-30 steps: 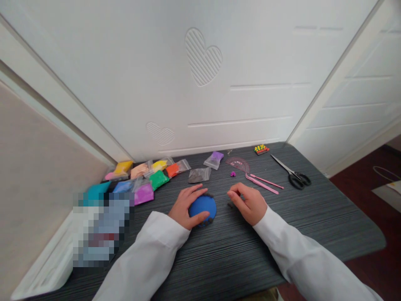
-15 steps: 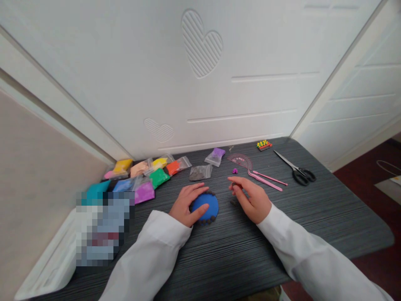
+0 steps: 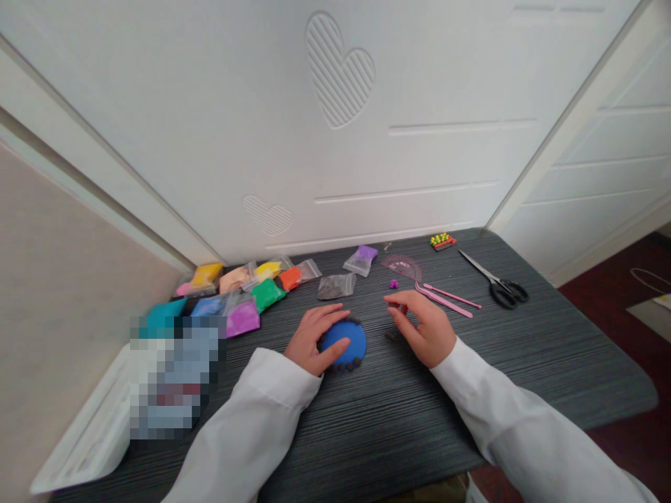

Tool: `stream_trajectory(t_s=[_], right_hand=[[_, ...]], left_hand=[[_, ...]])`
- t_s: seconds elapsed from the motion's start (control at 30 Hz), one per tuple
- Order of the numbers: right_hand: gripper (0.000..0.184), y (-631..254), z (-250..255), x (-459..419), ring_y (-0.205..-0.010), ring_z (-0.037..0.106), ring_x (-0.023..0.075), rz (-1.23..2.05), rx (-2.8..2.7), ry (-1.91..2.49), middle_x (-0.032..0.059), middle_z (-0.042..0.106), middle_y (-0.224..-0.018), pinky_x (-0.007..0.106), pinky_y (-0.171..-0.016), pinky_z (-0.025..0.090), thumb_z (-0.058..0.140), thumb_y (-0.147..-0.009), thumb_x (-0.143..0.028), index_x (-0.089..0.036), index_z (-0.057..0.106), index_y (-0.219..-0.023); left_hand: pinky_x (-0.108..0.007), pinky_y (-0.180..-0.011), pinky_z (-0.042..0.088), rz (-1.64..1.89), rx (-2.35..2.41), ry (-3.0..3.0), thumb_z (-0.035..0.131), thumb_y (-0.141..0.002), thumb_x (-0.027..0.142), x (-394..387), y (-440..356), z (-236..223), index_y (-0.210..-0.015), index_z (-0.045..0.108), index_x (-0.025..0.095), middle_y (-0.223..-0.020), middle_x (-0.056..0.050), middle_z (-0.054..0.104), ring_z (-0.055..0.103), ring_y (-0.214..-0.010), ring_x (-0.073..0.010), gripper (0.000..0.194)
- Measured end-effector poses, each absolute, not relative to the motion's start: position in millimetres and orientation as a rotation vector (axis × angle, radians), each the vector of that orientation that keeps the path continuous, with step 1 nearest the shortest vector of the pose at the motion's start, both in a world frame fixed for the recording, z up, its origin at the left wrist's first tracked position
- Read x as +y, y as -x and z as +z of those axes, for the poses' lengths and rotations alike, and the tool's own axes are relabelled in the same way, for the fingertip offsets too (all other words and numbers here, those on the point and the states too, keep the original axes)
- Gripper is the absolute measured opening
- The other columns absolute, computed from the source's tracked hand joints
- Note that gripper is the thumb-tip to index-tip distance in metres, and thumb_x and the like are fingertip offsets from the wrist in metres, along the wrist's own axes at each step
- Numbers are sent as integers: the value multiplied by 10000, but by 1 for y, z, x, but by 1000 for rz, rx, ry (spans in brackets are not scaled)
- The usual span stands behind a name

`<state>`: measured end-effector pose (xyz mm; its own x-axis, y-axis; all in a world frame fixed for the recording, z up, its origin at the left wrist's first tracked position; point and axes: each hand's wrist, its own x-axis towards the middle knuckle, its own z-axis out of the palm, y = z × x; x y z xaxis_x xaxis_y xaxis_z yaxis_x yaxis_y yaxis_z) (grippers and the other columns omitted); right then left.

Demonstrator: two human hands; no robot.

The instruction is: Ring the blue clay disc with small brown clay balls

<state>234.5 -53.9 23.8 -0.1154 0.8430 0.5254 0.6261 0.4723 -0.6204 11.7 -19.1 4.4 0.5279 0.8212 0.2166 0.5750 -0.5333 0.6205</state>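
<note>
A round blue clay disc point(image 3: 350, 344) lies flat on the dark table, with several small dark brown clay lumps point(image 3: 349, 367) along its rim. My left hand point(image 3: 316, 340) curves around the disc's left side, fingers at the far edge and thumb across its top, holding it. To the right of the disc, my right hand point(image 3: 422, 327) is raised slightly with thumb and fingers in a pinch. A small dark bit of clay shows between the fingertips, partly hidden. Just below those fingertips a short dark brown clay piece point(image 3: 390, 337) rests on the table.
Colourful clay bags point(image 3: 268, 296) crowd the left back; a dark clay bag point(image 3: 336, 286) and purple bag point(image 3: 361, 260) lie behind my hands. Rightward are a purple lump point(image 3: 393, 284), protractor point(image 3: 402, 266), pink tools point(image 3: 445, 302), black scissors point(image 3: 495, 283) and a yellow-red piece point(image 3: 443, 242).
My right hand has shifted slightly, its fingertips drawing a little away from the dark piece on the table. My left hand stays on the blue disc.
</note>
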Motion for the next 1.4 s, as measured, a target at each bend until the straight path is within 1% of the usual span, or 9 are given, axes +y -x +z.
stream_trajectory(t_s=[0.23,0.4,0.53,0.67,0.8,0.87,1.0,1.3,1.4], right_hand=[[87,-235,31,-57,-728,514,128,344,-1789,1240,21,556,-739,283,-682,434,468,-788,-253,-189,517,-754],[151,-234,30,-56,-789,511,131,273,-1734,1214,46,561,-877,304,-753,424,501,-763,-201,-185,521,-912],[98,-236,30,-56,-821,506,140,340,-1766,1179,41,560,-815,308,-752,415,436,-801,-190,-184,533,-817],[153,-237,31,-55,-760,495,137,346,-1745,1184,31,527,-731,307,-705,410,420,-806,-196,-186,490,-670],[75,-237,32,-56,-722,492,133,324,-1735,1190,15,518,-713,306,-689,418,500,-755,-213,-193,480,-686],[37,-237,33,-57,-723,502,131,320,-1758,1192,20,539,-752,297,-679,425,507,-744,-203,-191,513,-779],[194,-235,30,-57,-756,530,124,285,-1809,1206,30,587,-842,285,-713,434,489,-750,-164,-194,533,-937],[56,-235,31,-58,-711,525,124,366,-1836,1297,18,561,-736,277,-685,432,504,-761,-238,-184,513,-747],[73,-236,32,-58,-726,536,126,364,-1854,1286,24,579,-768,281,-694,435,477,-775,-216,-187,540,-796]], left_hand=[[-401,-975,303,689,1128,-2291,489,-742,402,-19,-12,4,-1107,527,203,-1207,-72,490,403,-1125,-217,417],[-398,-972,305,692,1117,-2297,487,-746,395,-19,-11,2,-1113,521,196,-1208,-77,487,401,-1125,-217,419],[-399,-968,305,694,1107,-2319,494,-740,402,-18,-11,2,-1117,517,196,-1206,-79,486,400,-1121,-218,430],[-433,-957,298,665,1107,-2395,536,-682,458,-23,-12,5,-1124,512,222,-1222,-79,472,390,-1118,-247,501],[-456,-938,288,679,1100,-2528,615,-579,472,-37,-14,5,-1075,545,243,-1230,-69,459,368,-1110,-274,551],[-454,-923,292,708,1094,-2574,630,-560,455,-44,-15,4,-1001,580,236,-1184,-68,488,376,-1091,-274,494],[-437,-885,314,781,1103,-2611,611,-598,416,-51,-14,1,-870,608,221,-1058,-63,545,409,-1038,-258,335],[-425,-867,313,764,1038,-2596,613,-615,382,-50,-16,3,-801,618,225,-1001,-49,578,439,-1001,-241,243],[-430,-870,309,720,1079,-2606,577,-659,392,-52,-17,6,-822,617,223,-1009,-50,583,437,-1010,-242,238]])
